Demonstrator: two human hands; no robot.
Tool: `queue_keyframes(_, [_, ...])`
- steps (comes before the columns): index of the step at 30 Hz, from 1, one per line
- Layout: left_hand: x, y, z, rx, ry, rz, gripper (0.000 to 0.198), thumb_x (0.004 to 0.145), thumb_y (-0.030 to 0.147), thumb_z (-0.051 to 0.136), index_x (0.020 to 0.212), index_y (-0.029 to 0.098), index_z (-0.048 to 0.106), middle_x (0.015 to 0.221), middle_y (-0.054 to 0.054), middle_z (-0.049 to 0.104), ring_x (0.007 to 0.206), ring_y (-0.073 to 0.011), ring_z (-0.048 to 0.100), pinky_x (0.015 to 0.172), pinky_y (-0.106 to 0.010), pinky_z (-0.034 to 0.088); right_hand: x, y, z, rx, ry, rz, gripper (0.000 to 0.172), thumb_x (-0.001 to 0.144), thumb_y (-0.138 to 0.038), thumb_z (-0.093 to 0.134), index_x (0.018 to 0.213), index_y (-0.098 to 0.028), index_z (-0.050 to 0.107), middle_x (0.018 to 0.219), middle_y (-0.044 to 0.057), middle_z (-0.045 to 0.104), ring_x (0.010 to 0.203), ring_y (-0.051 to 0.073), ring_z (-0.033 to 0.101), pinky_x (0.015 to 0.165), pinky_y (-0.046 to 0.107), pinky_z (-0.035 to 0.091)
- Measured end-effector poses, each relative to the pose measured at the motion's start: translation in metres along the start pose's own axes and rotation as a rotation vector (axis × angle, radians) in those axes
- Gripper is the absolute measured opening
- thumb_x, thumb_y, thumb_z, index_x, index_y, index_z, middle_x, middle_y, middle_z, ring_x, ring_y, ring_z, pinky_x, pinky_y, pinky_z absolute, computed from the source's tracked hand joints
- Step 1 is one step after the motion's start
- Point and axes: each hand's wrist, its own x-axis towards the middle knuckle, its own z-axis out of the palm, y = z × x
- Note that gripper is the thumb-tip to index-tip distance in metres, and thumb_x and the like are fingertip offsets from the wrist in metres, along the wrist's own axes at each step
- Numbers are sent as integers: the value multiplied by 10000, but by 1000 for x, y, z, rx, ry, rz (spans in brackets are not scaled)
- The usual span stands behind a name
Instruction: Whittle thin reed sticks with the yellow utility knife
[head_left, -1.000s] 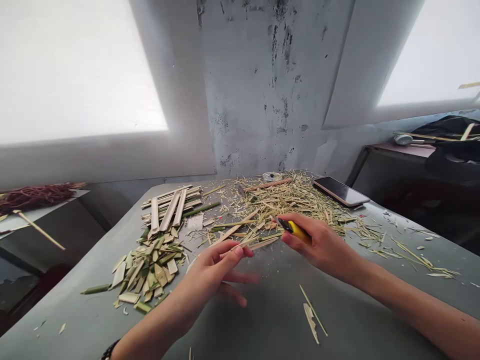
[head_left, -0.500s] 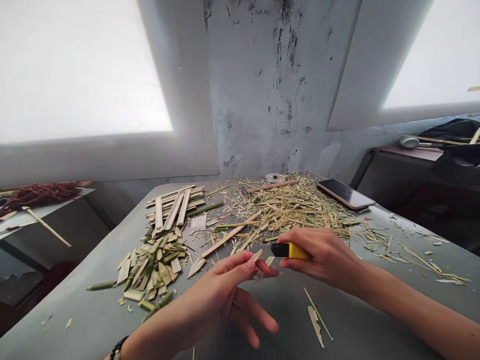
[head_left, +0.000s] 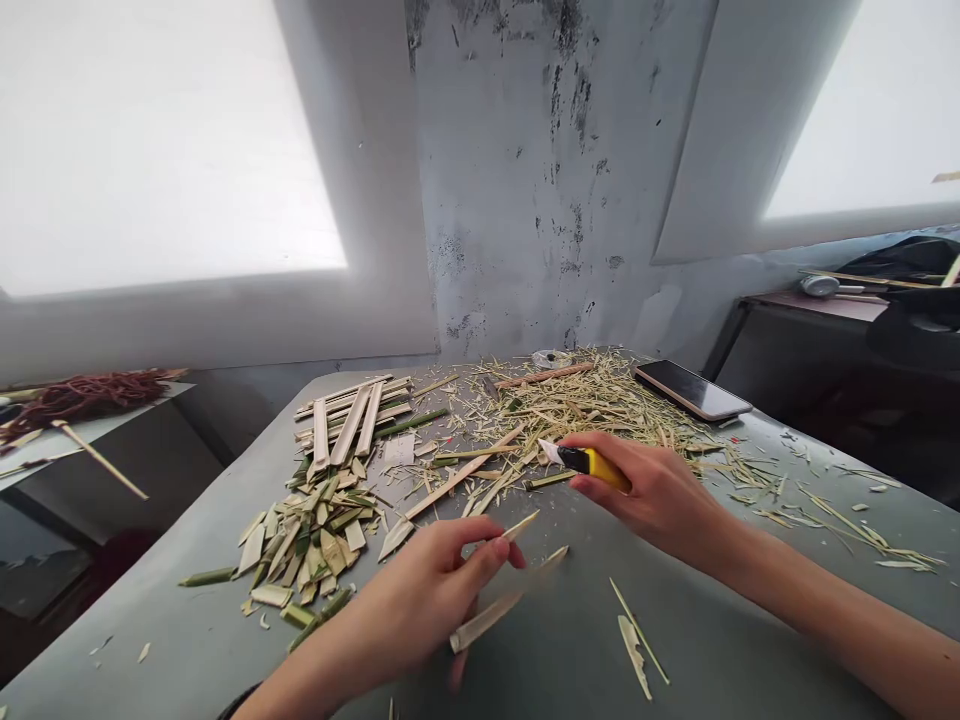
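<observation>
My left hand (head_left: 431, 590) is closed in a pinch on a thin bamboo splinter (head_left: 520, 526) that points up and right. Just below the fingers a wider pale bamboo strip (head_left: 504, 604) lies slanted; I cannot tell whether the hand holds it too. My right hand (head_left: 651, 490) grips a yellow utility knife (head_left: 581, 460), its short blade pointing left, a little above and to the right of the left hand. Both hands hover over the grey table (head_left: 720, 640).
A heap of short bamboo offcuts (head_left: 307, 535) lies at the left, longer bamboo slats (head_left: 349, 415) behind it. Fine shavings (head_left: 592, 405) cover the far middle. A phone (head_left: 691, 388) lies at the back right. Two slivers (head_left: 630, 635) rest near the front.
My left hand has come toward me and lower, and a wider strip now shows under its fingers. My right hand with the knife has lifted away up and to the right.
</observation>
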Motion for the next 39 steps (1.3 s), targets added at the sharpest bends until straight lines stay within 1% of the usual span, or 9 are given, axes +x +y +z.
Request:
queue_keyframes(3, [-2, 0, -3, 309, 293, 186, 452, 998, 572, 451, 965, 219, 731, 491, 69, 363, 442, -98, 319, 451, -230, 199, 0, 0, -2, 2, -1, 11, 403, 1037, -574, 460, 1248, -268, 617, 840, -22, 702, 655, 127, 614, 613, 249, 410])
queue_keyframes(6, [-3, -2, -4, 373, 395, 286, 444, 1011, 538, 446, 935, 215, 740, 514, 60, 351, 480, -104, 271, 473, -247, 194, 0, -1, -1, 30, -35, 18, 397, 1040, -567, 456, 1261, -277, 614, 848, -24, 703, 669, 131, 618, 638, 251, 427])
queue_keyframes(8, [-1, -3, -4, 231, 364, 280, 441, 1012, 540, 437, 990, 207, 726, 559, 51, 423, 470, -98, 336, 466, -233, 237, 0, -3, -1, 46, -50, 16, 405, 1033, -565, 475, 1297, -283, 596, 919, -10, 720, 731, 144, 648, 679, 258, 451])
queue_keyframes(11, [4, -6, -1, -89, 200, 222, 436, 1023, 529, 398, 1121, 190, 654, 743, 11, 638, 419, -76, 490, 454, -215, 333, -1, -5, -1, 73, -70, -37, 396, 1029, -539, 498, 1302, -262, 576, 1041, 27, 723, 864, 169, 675, 770, 273, 479])
queue_keyframes(14, [9, -8, 3, -252, 93, 201, 407, 1025, 514, 398, 1122, 174, 600, 904, -39, 730, 398, -67, 572, 454, -202, 373, -3, -6, 1, 78, -91, -146, 333, 1043, -502, 486, 1164, -211, 594, 971, 50, 709, 827, 170, 651, 746, 272, 467])
queue_keyframes(20, [13, -11, 11, -277, 104, 205, 384, 1018, 510, 432, 1020, 163, 596, 916, -63, 756, 417, -76, 618, 428, -187, 353, -9, -7, 10, -5, -102, -231, 376, 1051, -541, 449, 1068, -191, 586, 744, 2, 667, 607, 142, 580, 577, 259, 358])
queue_keyframes(30, [12, -14, 18, -225, 134, 224, 334, 1034, 432, 414, 910, 172, 583, 904, -45, 753, 436, -70, 628, 454, -189, 367, -12, -7, 19, -140, -117, -313, 471, 1091, -524, 307, 899, -188, 576, 628, -20, 594, 504, 114, 530, 517, 271, 252])
queue_keyframes(37, [13, -9, 14, -278, 83, 235, 333, 1030, 444, 425, 909, 165, 560, 829, -41, 736, 440, -83, 639, 458, -182, 354, -9, -11, 19, -306, 2, -308, 456, 1081, -516, 372, 827, -189, 563, 605, -15, 602, 483, 108, 528, 489, 283, 176])
queue_keyframes(39, [15, -6, 10, -338, 65, 231, 343, 1022, 471, 450, 911, 163, 555, 823, -42, 731, 448, -89, 645, 469, -182, 391, -6, -16, 21, -343, 37, -313, 477, 1079, -530, 371, 807, -188, 562, 586, -16, 585, 466, 106, 510, 483, 285, 170])
